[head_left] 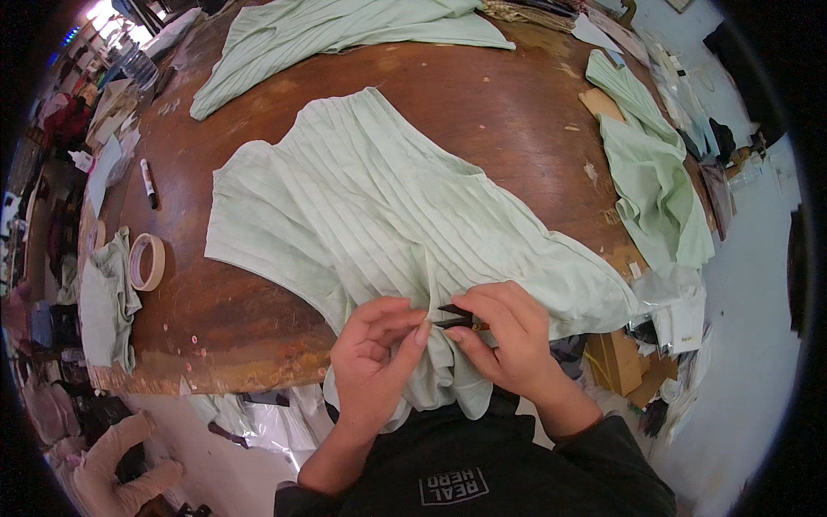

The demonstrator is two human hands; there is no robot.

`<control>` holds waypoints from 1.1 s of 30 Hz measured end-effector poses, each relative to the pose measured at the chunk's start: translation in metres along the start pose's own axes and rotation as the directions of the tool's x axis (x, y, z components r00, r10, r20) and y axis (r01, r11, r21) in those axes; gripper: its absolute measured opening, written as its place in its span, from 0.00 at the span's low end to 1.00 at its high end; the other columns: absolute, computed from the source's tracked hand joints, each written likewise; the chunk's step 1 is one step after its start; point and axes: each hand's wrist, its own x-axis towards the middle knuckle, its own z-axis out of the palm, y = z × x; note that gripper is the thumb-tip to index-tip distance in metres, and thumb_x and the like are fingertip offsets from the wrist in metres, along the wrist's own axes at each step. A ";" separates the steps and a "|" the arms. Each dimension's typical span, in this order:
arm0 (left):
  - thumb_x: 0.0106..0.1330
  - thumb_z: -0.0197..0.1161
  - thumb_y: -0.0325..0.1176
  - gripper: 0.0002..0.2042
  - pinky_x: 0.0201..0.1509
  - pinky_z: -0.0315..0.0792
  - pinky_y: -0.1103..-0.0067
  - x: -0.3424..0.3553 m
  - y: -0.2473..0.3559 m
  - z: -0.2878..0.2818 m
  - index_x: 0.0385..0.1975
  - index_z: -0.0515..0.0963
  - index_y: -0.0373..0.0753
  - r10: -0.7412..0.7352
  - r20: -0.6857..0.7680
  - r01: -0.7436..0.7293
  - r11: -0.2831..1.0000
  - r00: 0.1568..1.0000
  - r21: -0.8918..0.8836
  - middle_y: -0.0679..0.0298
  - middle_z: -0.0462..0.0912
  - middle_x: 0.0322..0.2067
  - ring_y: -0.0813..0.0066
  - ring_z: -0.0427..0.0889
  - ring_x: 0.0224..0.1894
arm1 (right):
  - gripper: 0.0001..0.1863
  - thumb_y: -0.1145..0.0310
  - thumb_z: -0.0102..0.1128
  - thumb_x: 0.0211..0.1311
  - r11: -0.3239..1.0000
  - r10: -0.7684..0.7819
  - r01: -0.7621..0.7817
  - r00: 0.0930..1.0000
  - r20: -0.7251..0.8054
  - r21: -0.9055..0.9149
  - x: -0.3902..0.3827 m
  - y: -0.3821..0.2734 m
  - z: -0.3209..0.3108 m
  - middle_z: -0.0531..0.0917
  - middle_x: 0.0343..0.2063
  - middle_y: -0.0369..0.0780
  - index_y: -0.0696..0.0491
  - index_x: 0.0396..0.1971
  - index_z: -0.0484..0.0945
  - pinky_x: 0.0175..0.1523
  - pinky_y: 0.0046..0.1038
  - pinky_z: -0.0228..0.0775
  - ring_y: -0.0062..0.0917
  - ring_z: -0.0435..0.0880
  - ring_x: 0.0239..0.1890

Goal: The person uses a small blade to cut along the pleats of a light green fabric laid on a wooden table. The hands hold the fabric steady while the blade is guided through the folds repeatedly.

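Observation:
A pale green pleated garment point(370, 189) lies spread over the wooden table, its near part gathered and hanging over the front edge. My left hand point(376, 349) pinches a fold of this cloth between thumb and fingers. Close beside it, my right hand point(508, 336) is closed around small dark thread snips point(457, 317). The blades point left at the pinched fold, a little apart from each other. Whether they touch the cloth I cannot tell. The handle end is mostly hidden in my right palm.
A tape roll point(147, 262), a marker point(148, 183) and folded green cloth point(110, 302) lie on the table's left side. More green garments rest at the far edge point(336, 39) and the right point(650, 172). A cardboard box point(613, 362) stands below on the right.

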 end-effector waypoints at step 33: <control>0.62 0.59 0.17 0.16 0.49 0.70 0.84 0.001 0.004 0.004 0.50 0.70 0.31 0.058 0.036 -0.060 0.994 0.998 0.087 0.62 0.77 0.40 0.80 0.76 0.43 | 0.20 0.82 0.65 0.35 0.994 0.078 -0.069 0.990 -0.116 0.082 -0.017 0.008 0.016 0.77 0.34 0.43 0.57 0.35 0.77 0.31 0.27 0.71 0.32 0.78 0.28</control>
